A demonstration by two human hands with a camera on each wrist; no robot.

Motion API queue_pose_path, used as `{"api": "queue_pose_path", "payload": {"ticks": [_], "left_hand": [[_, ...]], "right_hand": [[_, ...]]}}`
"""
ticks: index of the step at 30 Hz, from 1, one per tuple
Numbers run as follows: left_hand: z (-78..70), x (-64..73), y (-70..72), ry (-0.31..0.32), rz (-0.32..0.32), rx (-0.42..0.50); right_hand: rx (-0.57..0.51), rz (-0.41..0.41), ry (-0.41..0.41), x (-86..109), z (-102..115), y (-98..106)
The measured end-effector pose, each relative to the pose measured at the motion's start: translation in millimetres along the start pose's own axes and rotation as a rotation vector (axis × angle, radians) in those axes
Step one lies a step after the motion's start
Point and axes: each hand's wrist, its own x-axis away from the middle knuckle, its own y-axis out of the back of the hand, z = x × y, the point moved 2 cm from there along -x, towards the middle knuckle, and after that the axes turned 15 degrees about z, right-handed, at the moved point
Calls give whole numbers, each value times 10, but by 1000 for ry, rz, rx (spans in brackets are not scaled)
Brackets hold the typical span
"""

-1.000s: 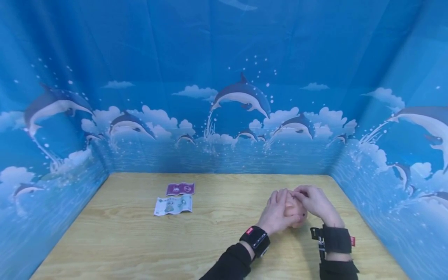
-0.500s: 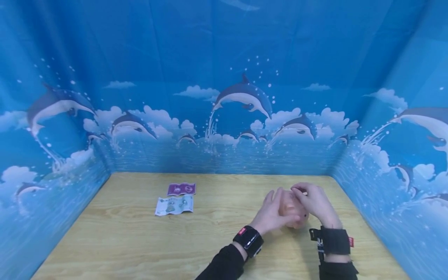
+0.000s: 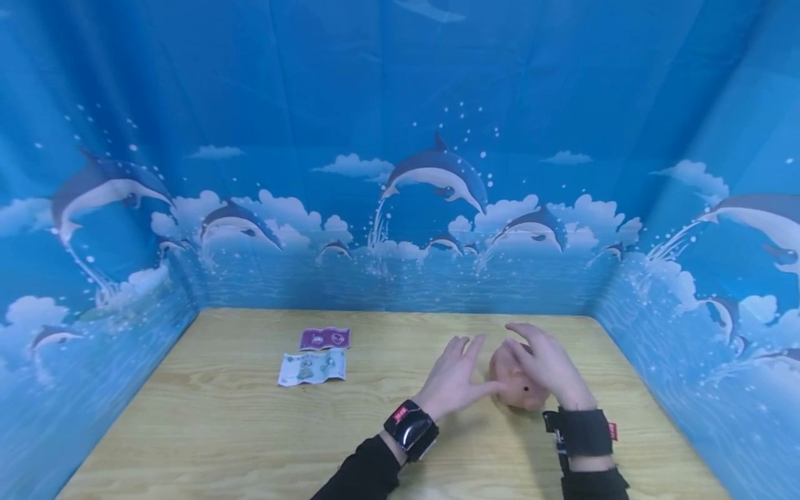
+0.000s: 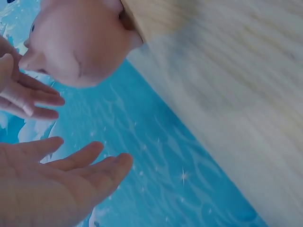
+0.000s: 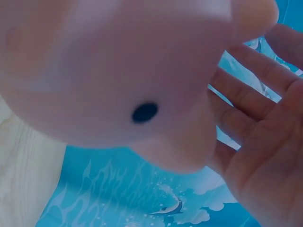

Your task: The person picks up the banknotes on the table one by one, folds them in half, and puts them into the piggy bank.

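A pink piggy bank (image 3: pixel 517 390) with a black dot eye stands on the right part of the wooden table. Its rounded body fills the top of the right wrist view, and in the left wrist view the piggy bank (image 4: pixel 80 40) shows at the upper left. My left hand (image 3: pixel 451 380) is to its left, fingers spread, with the thumb tip at the pig's side. Above its right side hovers my right hand (image 3: pixel 548 364), fingers extended and loosely bent, covering part of the pig. Neither hand grips anything.
Two banknotes lie on the left half of the table (image 3: pixel 262 430): a purple one (image 3: pixel 325 339) behind and a pale green one (image 3: pixel 312 367) in front. A blue curtain (image 3: pixel 325 278) printed with dolphins surrounds the table at the back and sides.
Both hands have loosened from the piggy bank. The left hand has drawn away to the left, and the right has opened over the pig. The pig's face has turned slightly toward the front.
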Motion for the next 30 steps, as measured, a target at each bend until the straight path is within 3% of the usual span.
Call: {"api": "queue_pose_path", "payload": {"ticks": [4, 10, 15, 19, 23, 30], "left_hand": [[79, 99, 66, -11, -4, -49], [248, 263, 139, -44, -22, -134], [397, 400, 215, -60, -47, -133], [491, 509, 261, -56, -87, -129], [522, 565, 333, -65, -126, -128], [660, 636, 420, -18, -100, -65]], "right_hand": [[20, 14, 22, -6, 33, -35], [36, 30, -51, 5, 38, -47], [17, 28, -25, -7, 66, -79], [95, -4, 29, -22, 152, -151], [150, -10, 20, -42, 264, -213], [213, 53, -2, -94, 466, -327]]}}
